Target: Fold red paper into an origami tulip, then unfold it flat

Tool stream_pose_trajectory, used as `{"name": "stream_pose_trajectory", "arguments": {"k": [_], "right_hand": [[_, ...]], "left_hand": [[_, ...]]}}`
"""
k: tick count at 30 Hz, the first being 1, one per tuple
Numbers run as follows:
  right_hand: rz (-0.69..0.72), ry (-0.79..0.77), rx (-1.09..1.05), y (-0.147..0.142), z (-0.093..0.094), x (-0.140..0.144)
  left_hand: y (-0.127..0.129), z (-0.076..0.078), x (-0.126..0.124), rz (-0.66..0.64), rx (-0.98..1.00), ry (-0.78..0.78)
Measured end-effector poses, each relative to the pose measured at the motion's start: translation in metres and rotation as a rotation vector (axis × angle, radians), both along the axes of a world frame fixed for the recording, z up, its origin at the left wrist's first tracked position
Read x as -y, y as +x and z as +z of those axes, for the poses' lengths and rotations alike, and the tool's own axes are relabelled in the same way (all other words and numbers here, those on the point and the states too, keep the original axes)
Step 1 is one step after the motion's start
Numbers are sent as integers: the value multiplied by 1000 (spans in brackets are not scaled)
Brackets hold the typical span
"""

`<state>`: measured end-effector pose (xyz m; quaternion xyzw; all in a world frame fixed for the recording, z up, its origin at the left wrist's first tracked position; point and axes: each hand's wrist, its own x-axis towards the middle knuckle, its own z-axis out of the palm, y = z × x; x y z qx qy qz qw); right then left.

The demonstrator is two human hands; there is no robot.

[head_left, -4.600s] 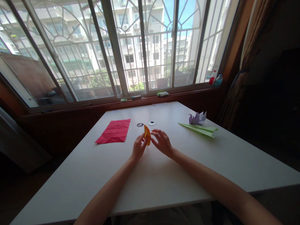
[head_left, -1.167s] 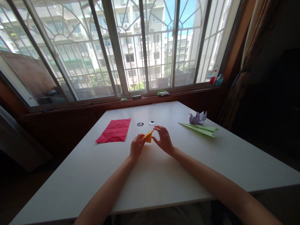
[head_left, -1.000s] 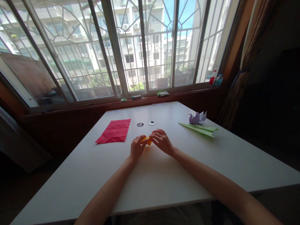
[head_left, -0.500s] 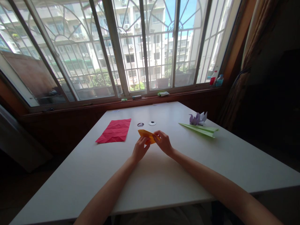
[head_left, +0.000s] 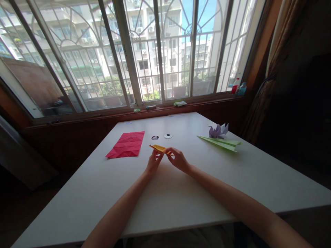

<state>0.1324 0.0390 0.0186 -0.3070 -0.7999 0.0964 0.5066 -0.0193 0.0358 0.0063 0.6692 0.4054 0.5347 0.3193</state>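
Both hands meet over the middle of the white desk (head_left: 181, 206), just above its surface. The left hand (head_left: 153, 163) and the right hand (head_left: 178, 161) together hold a folded orange paper piece (head_left: 158, 148); the piece lies nearly flat and edge-on to the camera, with its narrow tip pointing left and away from the person. The fingers of each hand are closed in a narrow pinch on the near end of the piece, the left from below and the right from the right side. The work in hand appears to be a folding step on a partly formed paper model: the flat, layered profile suggests that a crease is being set or a flap aligned. A next fold would call for matched edges, firm support under the layers and even pressure along the crease line; the exact layers cannot be resolved at this size. A creased red sheet (head_left: 126, 144) lies flat to the left, well apart from the hands. Two small round discs (head_left: 161, 137) lie just beyond the orange piece. A green paper plane (head_left: 219, 142) and a purple folded figure (head_left: 218, 130) rest together near the right edge.
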Motion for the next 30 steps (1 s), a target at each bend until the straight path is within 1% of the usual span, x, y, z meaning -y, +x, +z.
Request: {"name": "stream_pose_trajectory", "arguments": {"k": [3, 5, 8, 12, 14, 16, 19, 25, 30], "right_hand": [[29, -18, 29, 0, -4, -3], [52, -22, 31, 0, -6, -5], [53, -34, 24, 0, -6, -6], [-24, -35, 20, 1, -2, -4], [-65, -19, 28, 2, 0, -3], [-87, 1, 34, 4, 1, -3], [-90, 12, 44, 6, 2, -4], [-3, -15, 50, 8, 6, -2], [29, -4, 49, 9, 9, -2]], "left_hand": [[1, -4, -2, -59, 93, -34], [1, -6, -4, -68, 135, -58], [0, -8, -6, 17, 137, -37], [-5, -4, -6, 188, 82, 65], [-7, -1, -5, 216, 63, 112], [-8, 1, -4, 181, 34, 127], [-7, 1, -3, 126, -21, 91], [-8, 0, -4, 139, -60, 74], [-9, 0, -4, 136, -73, 64]]}}
